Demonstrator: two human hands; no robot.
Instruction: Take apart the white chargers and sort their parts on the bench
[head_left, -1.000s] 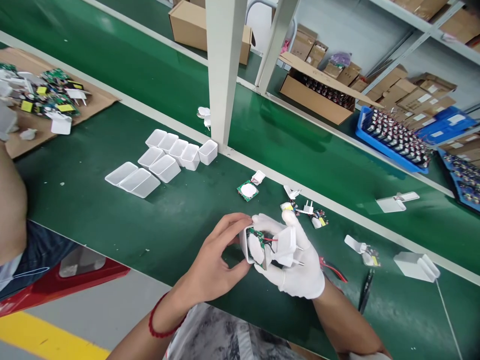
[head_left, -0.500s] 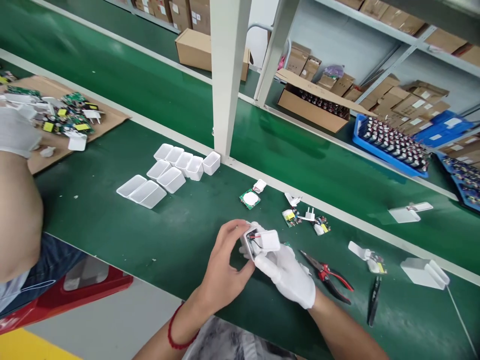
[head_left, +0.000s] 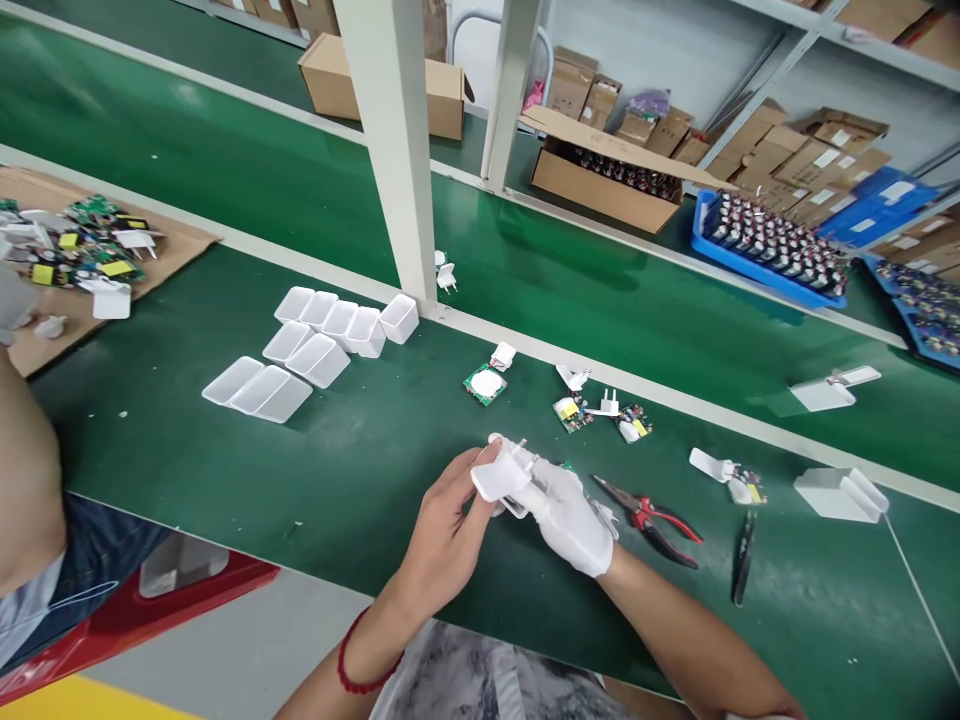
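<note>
My left hand [head_left: 448, 515], bare with a red cord at the wrist, pinches a white plug cover [head_left: 496, 480] whose metal prongs point up and away. My right hand [head_left: 576, 525], in a white glove, is closed around a white plastic housing, mostly hidden beneath the cover. Just beyond my hands lies a green circuit board [head_left: 485, 384] with a round white pad. Right of my gloved hand are red-and-black pliers [head_left: 651, 520] and black tweezers [head_left: 744, 558]. Part of another circuit board shows behind the glove.
White open cases [head_left: 319, 360] stand in a group at left. More boards with plug covers [head_left: 571, 411] lie near the ledge. A co-worker's arm [head_left: 26, 460] is at far left by a pile of boards [head_left: 71, 240]. A post [head_left: 390, 150] rises from the ledge.
The plug cover has turned over: wires and the housing's opening showed before, now its prongs show. The whole view has shifted slightly. The co-worker's gloved hand has moved toward the left edge.
</note>
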